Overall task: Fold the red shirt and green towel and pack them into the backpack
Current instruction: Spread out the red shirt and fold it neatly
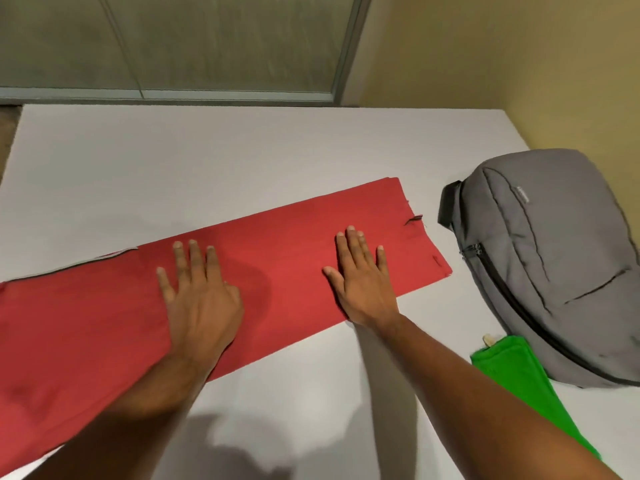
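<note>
Under both hands, the red shirt (pixel 277 271) lies as a long flat strip across the bench (pixel 173 168): soft, light, limp, prob. best pinched at an end edge w/ both hands. Left hand (pixel 201 299) & right hand (pixel 360 282) are flat, fingers straight, pressing cloth, grasping nothing. Right of the right hand: backpack (pixel 554 271), green towel (pixel 512 375) beside it.
</note>
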{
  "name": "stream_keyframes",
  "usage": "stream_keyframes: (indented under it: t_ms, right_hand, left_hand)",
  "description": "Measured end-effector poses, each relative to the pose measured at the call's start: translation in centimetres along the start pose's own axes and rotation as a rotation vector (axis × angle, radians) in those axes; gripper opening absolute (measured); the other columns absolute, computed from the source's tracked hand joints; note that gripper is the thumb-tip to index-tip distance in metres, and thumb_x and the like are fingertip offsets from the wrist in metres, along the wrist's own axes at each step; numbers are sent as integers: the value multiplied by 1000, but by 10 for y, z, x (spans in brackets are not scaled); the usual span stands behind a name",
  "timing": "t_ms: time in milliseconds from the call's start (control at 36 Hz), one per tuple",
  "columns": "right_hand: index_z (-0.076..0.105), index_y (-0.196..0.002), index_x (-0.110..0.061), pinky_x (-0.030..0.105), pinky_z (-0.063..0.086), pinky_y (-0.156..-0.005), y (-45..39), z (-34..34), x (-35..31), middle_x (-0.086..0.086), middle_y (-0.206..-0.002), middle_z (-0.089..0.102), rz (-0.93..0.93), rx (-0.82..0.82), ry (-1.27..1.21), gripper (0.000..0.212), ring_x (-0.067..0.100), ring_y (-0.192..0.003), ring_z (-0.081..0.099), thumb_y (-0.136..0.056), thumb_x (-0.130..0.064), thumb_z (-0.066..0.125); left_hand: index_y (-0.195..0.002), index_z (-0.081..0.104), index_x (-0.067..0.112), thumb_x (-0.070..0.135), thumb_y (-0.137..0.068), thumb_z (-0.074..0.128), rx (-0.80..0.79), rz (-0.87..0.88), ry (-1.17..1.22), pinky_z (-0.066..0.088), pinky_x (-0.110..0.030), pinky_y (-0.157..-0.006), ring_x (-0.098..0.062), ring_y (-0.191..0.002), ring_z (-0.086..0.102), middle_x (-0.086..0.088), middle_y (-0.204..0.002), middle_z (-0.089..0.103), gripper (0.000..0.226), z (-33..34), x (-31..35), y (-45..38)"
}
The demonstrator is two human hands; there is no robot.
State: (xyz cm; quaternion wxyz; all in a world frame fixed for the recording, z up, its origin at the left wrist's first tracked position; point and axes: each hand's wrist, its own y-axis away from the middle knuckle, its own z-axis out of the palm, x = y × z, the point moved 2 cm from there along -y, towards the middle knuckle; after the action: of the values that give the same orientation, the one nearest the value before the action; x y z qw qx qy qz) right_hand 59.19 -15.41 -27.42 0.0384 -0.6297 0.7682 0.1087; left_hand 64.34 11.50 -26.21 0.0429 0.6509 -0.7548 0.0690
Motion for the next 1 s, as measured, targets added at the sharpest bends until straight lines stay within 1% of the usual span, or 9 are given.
stream_keyframes:
  t_ms: [111, 278, 361, 472, 556, 694, 806, 917, 1000]
  right_hand:
    - [-1, -166, -23, 50, -7, -128, -10, -14, 38, -3, -173, -12, 92, 11, 4, 75, 15, -159, -13, -105, -65, 10]
    - [4, -166, -20, 52, -1, -128, -24, -26, 86, -2, -173, -5, 222, 44, 22, 78, 16, -159, -10, -104, -67, 8]
    - [5, -166, -21, 55, 3, -128, -29, -29, 100, -4, -174, -3, 248, 51, 26, 76, 18, -160, -7, -105, -66, 9]
    - [2, -166, -23, 54, 1, -128, -32, -31, 107, -6, -173, -7, 243, 39, 7, 75, 18, -160, -7, -104, -66, 7]
    - [4, -166, -24, 53, 5, -128, -31, -32, 107, -6, -173, -4, 246, 51, 4, 72, 20, -160, -3, -106, -62, 10]
    - [14, -165, -20, 55, 20, -124, -25, -41, 106, 5, -173, 7, 291, 72, 56, 62, 28, -158, 14, -110, -48, 24]
    - [14, -164, -18, 55, 29, -121, -16, -49, 106, 14, -170, 16, 364, 63, 36, 64, 31, -155, 22, -109, -44, 33]
    - [24, -162, -14, 51, 39, -114, -1, -51, 109, 17, -162, 34, 461, 73, -4, 66, 33, -147, 36, -106, -44, 43]
    - [36, -155, -13, 48, 46, -103, 11, -54, 112, 13, -147, 49, 539, 94, -10, 63, 32, -132, 48, -103, -46, 50]
  left_hand:
    - [-153, 38, 2, 25, -91, 30, -34, 128, 29, 18, -63, -122, -34, -156, 17, -18, -165, 29, 67, 8, 35, -9]
    - [-156, 35, 7, 40, -103, 26, -94, 339, 104, 21, -57, -123, -26, -157, 17, -11, -168, 22, 64, 33, 84, -14]
    - [-158, 32, 8, 44, -103, 24, -90, 302, 77, 19, -58, -124, -25, -157, 16, -9, -169, 21, 66, 38, 94, -18]
    - [-159, 29, 5, 48, -103, 22, -89, 238, 55, 16, -61, -123, -30, -157, 15, -13, -169, 18, 71, 40, 107, -24]
    - [-158, 28, 3, 50, -104, 23, -114, 246, 53, 15, -62, -123, -34, -157, 12, -16, -169, 17, 72, 40, 122, -36]
    - [-162, 19, 10, 48, -106, 28, -201, 336, 121, 6, -58, -126, -29, -158, 1, -13, -171, 5, 68, 44, 163, -68]
    - [-162, 16, 12, 46, -108, 28, -254, 389, 219, 0, -55, -127, -25, -158, -6, -10, -171, 1, 65, 46, 204, -91]
    - [-161, 18, 9, 42, -108, 29, -285, 427, 273, 1, -53, -127, -24, -158, -4, -11, -171, 4, 64, 47, 240, -112]
    - [-159, 24, 6, 31, -108, 36, -301, 461, 337, 8, -51, -127, -26, -158, 6, -13, -170, 13, 58, 51, 262, -129]
